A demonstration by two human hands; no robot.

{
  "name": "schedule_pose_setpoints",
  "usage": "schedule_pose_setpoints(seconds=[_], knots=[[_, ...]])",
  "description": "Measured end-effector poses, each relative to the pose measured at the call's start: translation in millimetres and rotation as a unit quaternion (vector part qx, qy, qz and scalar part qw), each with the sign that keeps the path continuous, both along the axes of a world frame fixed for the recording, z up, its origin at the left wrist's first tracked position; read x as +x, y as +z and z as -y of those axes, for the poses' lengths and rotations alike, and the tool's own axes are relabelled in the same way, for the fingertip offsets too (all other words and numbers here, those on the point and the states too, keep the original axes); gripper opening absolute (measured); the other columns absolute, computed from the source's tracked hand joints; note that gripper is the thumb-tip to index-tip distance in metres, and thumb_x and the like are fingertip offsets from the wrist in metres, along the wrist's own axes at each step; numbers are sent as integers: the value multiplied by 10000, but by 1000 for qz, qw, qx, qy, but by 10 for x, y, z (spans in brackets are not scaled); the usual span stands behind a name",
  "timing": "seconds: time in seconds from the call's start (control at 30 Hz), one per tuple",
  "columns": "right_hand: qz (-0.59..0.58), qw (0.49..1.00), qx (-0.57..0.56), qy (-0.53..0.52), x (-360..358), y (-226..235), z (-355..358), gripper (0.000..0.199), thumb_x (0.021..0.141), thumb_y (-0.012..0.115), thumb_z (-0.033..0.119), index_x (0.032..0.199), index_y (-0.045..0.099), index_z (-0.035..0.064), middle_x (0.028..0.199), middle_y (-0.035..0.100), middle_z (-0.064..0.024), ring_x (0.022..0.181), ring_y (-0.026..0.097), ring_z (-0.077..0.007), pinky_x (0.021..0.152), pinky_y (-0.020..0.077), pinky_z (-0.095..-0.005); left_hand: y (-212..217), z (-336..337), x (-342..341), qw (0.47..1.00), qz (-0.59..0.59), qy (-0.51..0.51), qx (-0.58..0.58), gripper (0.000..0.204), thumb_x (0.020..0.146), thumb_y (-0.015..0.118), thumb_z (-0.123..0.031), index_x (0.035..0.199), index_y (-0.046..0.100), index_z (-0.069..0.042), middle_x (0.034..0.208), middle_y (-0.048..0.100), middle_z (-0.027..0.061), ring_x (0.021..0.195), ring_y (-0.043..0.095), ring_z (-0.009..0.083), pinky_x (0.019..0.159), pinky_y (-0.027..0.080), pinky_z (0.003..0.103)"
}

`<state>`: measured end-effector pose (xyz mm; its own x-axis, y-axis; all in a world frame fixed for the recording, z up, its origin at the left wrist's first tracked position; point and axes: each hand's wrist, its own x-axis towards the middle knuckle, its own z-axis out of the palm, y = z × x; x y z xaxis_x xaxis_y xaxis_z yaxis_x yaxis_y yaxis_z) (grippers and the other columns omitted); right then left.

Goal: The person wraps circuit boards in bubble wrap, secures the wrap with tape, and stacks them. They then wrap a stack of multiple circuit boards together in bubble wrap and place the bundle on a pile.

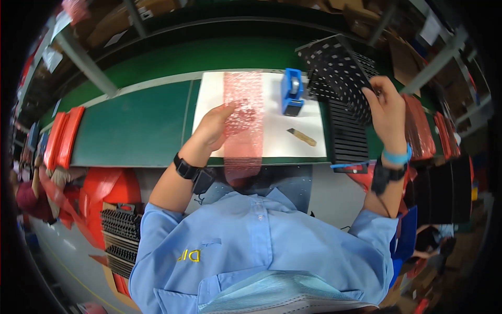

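Note:
A strip of pink bubble wrap lies across the white board, its near end hanging over the bench edge. My left hand is at its left side, thumb on top; the fingers seem to be beneath the film, showing dimly through it. Farther right, my right hand is closed on the edge of a black panel dotted with white spots, which is tilted up above the bench. Below it sits a black slatted piece. Between my hands stand a blue tape dispenser and a wooden-handled knife.
Red film-wrapped bundles lie at the bench's right, and more red bundles at its left end. Stacked black parts stand low on the left. Metal posts rise behind the bench. Another person is at far left.

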<state>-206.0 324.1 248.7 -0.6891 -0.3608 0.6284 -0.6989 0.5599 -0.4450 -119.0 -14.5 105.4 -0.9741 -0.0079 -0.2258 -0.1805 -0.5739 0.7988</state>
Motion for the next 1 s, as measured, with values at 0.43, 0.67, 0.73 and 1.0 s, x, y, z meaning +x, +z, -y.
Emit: schedule_pose_setpoints(seconds=[0.43,0.67,0.73,1.0], knots=[[488,765,-289,306,641,-1216,1418,98,939,570,65,1012,521,22,794,619,5,519,436,12,432,334,-146,254,-40,292,982,-144,-74,93,481,1034,303,-379,1343,438,-36,1209,605,134,1062,631,222,864,560,365],[472,782,-266,308,659,-1210,1505,97,943,573,74,1007,523,21,764,619,8,507,446,13,420,334,-146,266,-81,383,970,-200,-49,130,549,1022,270,-451,1364,407,-45,1245,580,139,1088,621,228,869,562,367],[475,775,-272,315,658,-1209,1506,105,942,572,65,1021,521,19,779,624,3,532,471,11,437,354,-149,236,-76,379,967,-216,-60,125,489,1029,308,-387,1368,403,-47,1258,571,139,1081,623,225,880,556,364],[431,840,-158,289,681,-960,1351,57,919,591,46,933,548,12,735,595,-2,484,449,-14,422,345,-155,254,-102,483,970,-229,-59,49,411,1007,433,-185,1391,371,-55,1262,567,115,1096,602,193,921,520,347]])
